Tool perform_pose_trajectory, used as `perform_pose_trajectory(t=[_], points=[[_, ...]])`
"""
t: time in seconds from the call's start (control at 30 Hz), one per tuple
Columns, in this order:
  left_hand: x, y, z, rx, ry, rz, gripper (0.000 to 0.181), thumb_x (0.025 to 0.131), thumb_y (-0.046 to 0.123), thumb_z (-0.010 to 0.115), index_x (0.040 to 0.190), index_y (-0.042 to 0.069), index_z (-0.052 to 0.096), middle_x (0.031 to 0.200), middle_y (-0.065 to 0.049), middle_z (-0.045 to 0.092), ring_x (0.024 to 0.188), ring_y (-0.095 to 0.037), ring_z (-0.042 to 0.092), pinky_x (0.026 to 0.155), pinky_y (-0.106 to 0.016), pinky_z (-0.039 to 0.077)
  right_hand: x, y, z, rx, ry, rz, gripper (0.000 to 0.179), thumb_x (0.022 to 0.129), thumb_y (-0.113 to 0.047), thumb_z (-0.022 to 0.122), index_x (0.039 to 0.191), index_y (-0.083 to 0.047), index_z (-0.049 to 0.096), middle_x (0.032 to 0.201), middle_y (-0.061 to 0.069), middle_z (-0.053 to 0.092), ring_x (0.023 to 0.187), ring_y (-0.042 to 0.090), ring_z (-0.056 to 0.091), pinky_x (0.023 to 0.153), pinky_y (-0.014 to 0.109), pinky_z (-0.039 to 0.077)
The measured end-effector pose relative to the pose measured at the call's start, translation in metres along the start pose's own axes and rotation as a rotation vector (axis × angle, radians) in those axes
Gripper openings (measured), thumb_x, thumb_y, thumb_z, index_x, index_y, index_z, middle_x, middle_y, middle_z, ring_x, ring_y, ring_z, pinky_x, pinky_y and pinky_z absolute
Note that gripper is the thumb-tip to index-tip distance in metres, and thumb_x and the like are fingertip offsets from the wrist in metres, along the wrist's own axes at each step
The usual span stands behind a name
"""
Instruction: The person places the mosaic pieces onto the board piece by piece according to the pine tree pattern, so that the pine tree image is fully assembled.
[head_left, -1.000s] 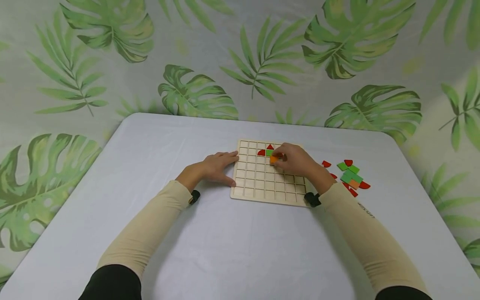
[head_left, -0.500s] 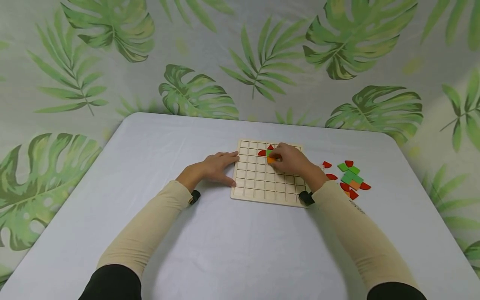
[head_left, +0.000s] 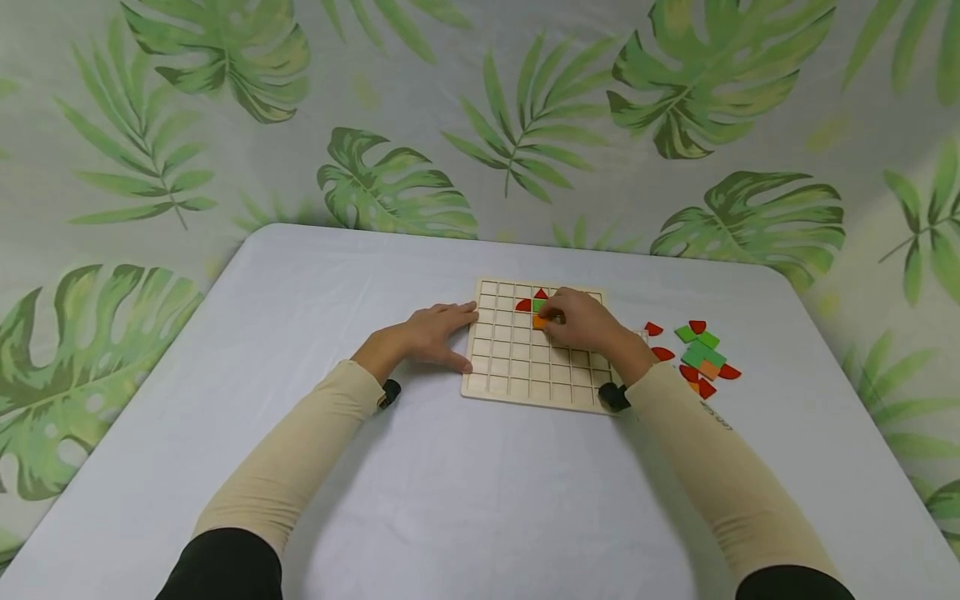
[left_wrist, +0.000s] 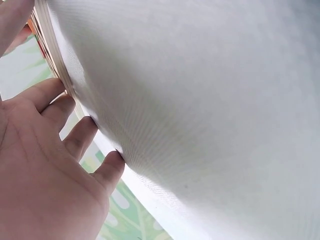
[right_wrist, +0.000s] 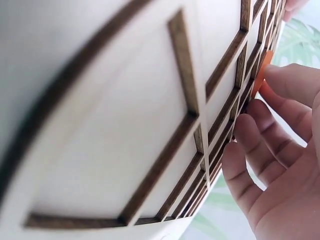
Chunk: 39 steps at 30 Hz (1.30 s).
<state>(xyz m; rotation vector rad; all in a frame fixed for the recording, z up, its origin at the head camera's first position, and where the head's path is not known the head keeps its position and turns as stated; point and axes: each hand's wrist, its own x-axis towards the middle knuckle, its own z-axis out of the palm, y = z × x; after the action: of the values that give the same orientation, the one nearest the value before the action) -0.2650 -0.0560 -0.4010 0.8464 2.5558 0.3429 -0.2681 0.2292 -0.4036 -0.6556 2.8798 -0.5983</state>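
Observation:
A pale wooden grid board point(head_left: 517, 367) lies on the white table. My left hand point(head_left: 431, 333) rests at its left edge with fingers extended; in the left wrist view the fingertips touch the board's side point(left_wrist: 50, 47). Over the board's upper part, my right hand point(head_left: 587, 321) pinches an orange square tile point(head_left: 538, 322) between thumb and finger, low in a cell. The right wrist view shows that orange tile point(right_wrist: 262, 74) at the grid's surface. Directly above it sit a green square tile point(head_left: 538, 306) and a red triangle tile point(head_left: 541, 293), with a red curved tile point(head_left: 523, 306) left of the green one.
To the right of the board lies a loose group of several tiles, among them green squares point(head_left: 696, 353), an orange square point(head_left: 708, 369) and red curved pieces point(head_left: 729, 372). The right forearm point(head_left: 720, 450) passes close by them. A leaf-patterned cloth point(head_left: 405, 183) hangs behind the table point(head_left: 450, 500).
My right hand has moved slightly left with the orange tile, which now lies below the green square. The left hand has stayed at the board's edge.

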Motion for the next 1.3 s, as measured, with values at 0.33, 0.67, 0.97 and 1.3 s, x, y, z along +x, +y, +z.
perform_pose_trajectory(t=[0.33, 0.67, 0.97, 1.3], points=[[0.0008, -0.0015, 0.0004, -0.002, 0.005, 0.001, 0.094, 0.086, 0.051, 0.073, 0.159, 0.016, 0.025, 0.170, 0.001, 0.010, 0.156, -0.030, 0.015, 0.123, -0.055, 0.020, 0.0027, 0.0004, 0.0011, 0.013, -0.002, 0.017, 0.026, 0.093, -0.014, 0.064, 0.115, -0.002, 0.072, 0.113, 0.016, 0.065, 0.098, 0.029, 0.061, 0.090, 0.045, 0.052], [0.0029, -0.0040, 0.0018, 0.005, 0.011, 0.003, 0.095, 0.085, 0.052, 0.073, 0.159, 0.017, 0.025, 0.170, 0.001, 0.010, 0.156, -0.031, 0.015, 0.123, -0.055, 0.021, 0.0064, -0.0006, 0.0006, 0.050, -0.027, 0.102, 0.027, 0.095, -0.015, 0.066, 0.118, -0.003, 0.069, 0.115, 0.016, 0.064, 0.105, 0.030, 0.060, 0.096, 0.046, 0.050], [0.0017, -0.0021, 0.0019, -0.005, 0.004, -0.001, 0.095, 0.085, 0.051, 0.073, 0.159, 0.017, 0.025, 0.170, 0.001, 0.010, 0.156, -0.031, 0.015, 0.124, -0.055, 0.020, 0.0032, -0.0008, 0.0029, 0.049, -0.015, 0.088, 0.027, 0.095, -0.014, 0.065, 0.119, -0.002, 0.069, 0.113, 0.016, 0.066, 0.103, 0.030, 0.061, 0.094, 0.046, 0.051], [0.0027, -0.0015, 0.0020, -0.012, -0.003, -0.010, 0.094, 0.085, 0.050, 0.073, 0.159, 0.018, 0.024, 0.170, 0.002, 0.009, 0.156, -0.030, 0.014, 0.124, -0.054, 0.019, 0.0030, 0.0010, 0.0030, 0.049, -0.011, 0.065, 0.027, 0.095, -0.013, 0.065, 0.118, -0.001, 0.069, 0.109, 0.016, 0.066, 0.098, 0.029, 0.060, 0.090, 0.044, 0.051]])
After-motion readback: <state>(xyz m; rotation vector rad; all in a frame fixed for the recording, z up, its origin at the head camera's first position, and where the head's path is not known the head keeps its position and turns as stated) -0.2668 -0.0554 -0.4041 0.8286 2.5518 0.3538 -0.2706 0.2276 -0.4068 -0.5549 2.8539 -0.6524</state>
